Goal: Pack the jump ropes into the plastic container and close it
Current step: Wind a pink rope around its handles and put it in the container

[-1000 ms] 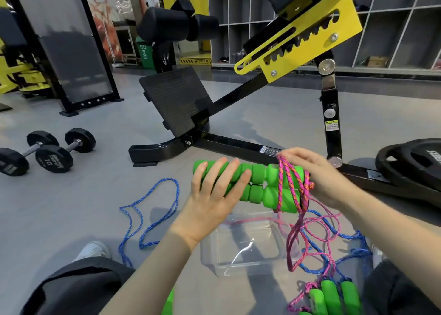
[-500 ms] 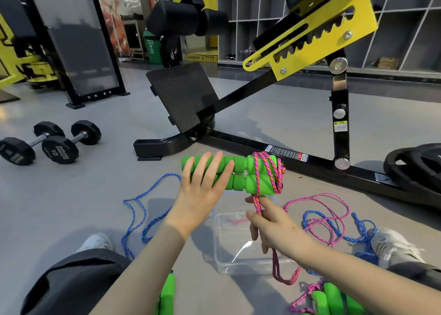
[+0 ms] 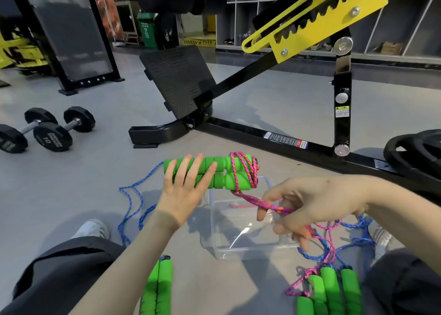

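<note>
Left hand (image 3: 188,190): grips a pair of green handles (image 3: 207,174) held side by side, fingers laid across them, thumb hidden.
Right hand (image 3: 317,205): pinches the pink rope (image 3: 269,203), at about 4 o'clock from the handles.
Handles' axis: 9 to 3 o'clock across the view, with rope turns wound round the 3 o'clock end.
Rope run: from that wound end toward 4 o'clock into the right hand; the loose tail drops to the floor (image 3: 71,183).
Container (image 3: 241,231): clear plastic, lid off, on the floor at 6 o'clock of the bundle, just beneath both hands.
Nearer hand: the right hangs over the container; the left carries the bundle, so lowering it toward 6 o'clock likely follows the winding.
Waiting: a blue rope (image 3: 133,202) at 8 o'clock of the container; more ropes at 5 o'clock.
</note>
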Demonstrator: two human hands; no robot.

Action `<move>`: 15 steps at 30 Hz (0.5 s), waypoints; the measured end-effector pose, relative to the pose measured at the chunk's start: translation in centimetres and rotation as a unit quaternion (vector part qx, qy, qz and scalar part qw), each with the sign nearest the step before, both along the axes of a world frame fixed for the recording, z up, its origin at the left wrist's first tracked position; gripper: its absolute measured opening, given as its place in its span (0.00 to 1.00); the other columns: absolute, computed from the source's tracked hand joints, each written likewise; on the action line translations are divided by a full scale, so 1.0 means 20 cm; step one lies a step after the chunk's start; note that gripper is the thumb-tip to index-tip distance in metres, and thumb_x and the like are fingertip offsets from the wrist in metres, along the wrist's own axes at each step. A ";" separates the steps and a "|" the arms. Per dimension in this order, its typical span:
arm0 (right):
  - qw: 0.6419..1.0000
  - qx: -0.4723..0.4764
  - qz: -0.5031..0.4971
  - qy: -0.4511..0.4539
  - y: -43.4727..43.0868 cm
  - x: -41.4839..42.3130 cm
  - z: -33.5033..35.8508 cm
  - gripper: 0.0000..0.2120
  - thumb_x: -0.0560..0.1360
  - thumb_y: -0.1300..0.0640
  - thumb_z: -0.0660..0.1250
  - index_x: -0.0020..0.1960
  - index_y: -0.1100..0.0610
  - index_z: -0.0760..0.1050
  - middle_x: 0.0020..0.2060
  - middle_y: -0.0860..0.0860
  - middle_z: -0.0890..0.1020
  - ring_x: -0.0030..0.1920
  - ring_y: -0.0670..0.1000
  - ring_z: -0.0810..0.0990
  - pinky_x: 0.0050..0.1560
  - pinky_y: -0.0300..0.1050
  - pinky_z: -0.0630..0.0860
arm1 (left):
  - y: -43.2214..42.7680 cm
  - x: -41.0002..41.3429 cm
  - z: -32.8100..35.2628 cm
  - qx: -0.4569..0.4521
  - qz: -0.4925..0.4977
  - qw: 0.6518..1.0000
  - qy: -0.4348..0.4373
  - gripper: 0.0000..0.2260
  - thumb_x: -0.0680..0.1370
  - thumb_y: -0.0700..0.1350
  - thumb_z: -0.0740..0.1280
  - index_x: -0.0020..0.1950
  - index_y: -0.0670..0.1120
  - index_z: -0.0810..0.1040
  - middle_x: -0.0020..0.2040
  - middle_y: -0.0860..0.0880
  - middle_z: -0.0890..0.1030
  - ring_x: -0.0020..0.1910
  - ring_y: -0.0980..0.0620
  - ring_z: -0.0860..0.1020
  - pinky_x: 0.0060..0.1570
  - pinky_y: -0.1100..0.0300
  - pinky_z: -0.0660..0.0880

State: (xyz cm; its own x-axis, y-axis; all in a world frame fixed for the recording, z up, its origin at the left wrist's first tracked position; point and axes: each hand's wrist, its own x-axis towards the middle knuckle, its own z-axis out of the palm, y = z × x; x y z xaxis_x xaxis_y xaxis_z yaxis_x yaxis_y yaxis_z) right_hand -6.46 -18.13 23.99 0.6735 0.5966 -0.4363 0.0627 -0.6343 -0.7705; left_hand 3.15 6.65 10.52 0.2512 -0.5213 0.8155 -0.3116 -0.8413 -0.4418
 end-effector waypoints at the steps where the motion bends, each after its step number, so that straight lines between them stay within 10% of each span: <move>1: 1.000 -0.002 0.006 -0.001 -0.01 0.00 0.03 0.10 0.75 0.60 0.68 0.56 0.56 0.75 0.25 0.54 0.77 0.26 0.47 0.78 0.38 0.42 0.74 | 0.01 0.00 0.00 0.001 -0.001 1.000 0.004 0.27 0.74 0.30 0.44 0.72 0.43 0.56 0.65 0.38 0.64 0.63 0.38 0.66 0.67 0.43 0.54; 6: 0.995 -0.035 0.019 -0.096 -0.07 -0.01 0.19 0.09 0.75 0.57 0.67 0.46 0.63 0.77 0.27 0.66 0.74 0.23 0.48 0.72 0.32 0.38 0.75 | 0.01 -0.02 0.02 0.005 -0.002 1.000 0.011 0.27 0.75 0.30 0.39 0.72 0.43 0.56 0.64 0.38 0.64 0.62 0.38 0.66 0.67 0.43 0.54; 15: 0.917 0.087 -0.101 -0.376 -0.13 0.04 0.26 0.13 0.69 0.41 0.69 0.37 0.51 0.81 0.27 0.52 0.77 0.27 0.47 0.70 0.29 0.38 0.67 | -0.09 -0.08 0.09 0.019 -0.067 0.997 -0.031 0.26 0.77 0.29 0.44 0.72 0.45 0.60 0.64 0.40 0.66 0.62 0.41 0.68 0.67 0.45 0.57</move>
State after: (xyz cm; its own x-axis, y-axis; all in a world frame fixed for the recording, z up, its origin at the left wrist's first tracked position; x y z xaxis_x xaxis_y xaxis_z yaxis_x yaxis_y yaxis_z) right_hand -5.76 -20.65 29.18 0.8492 0.4438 0.2863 0.5129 -0.5636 -0.6476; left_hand 1.50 4.89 12.34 0.1268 -0.5784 0.8058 -0.3912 -0.7757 -0.4952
